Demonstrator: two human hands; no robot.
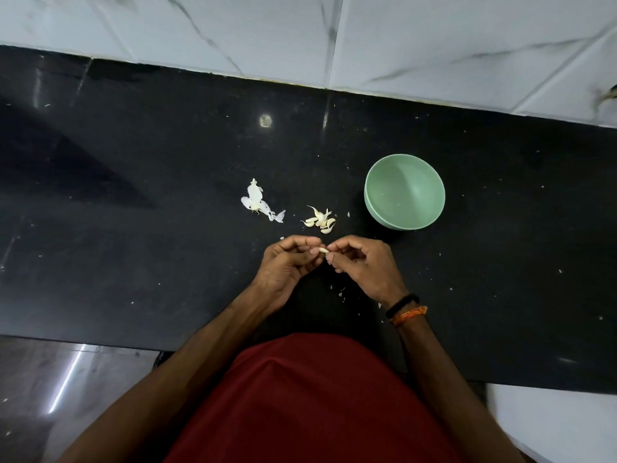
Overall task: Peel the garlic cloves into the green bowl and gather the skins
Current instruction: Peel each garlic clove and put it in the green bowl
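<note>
You hold one clove (323, 251) between both hands over the counter (133, 248): left hand (290, 260) pinches it steady, right hand (362, 262) pinches its tip, likely to strip skin. Bowl (377, 202) sits just right of your work, one, seemingly empty, close for dropping. Unpeeled cloves (320, 220) wait in one small pile, about five. One skin heap (258, 202) lies left, apart.

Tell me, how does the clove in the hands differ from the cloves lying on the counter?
The held clove is single, pinched between the fingertips of the left hand and right hand; the loose cloves lie untouched in a small cluster on the counter. The held clove is mostly hidden by fingers; the loose cloves show fully. All look pale.
</note>
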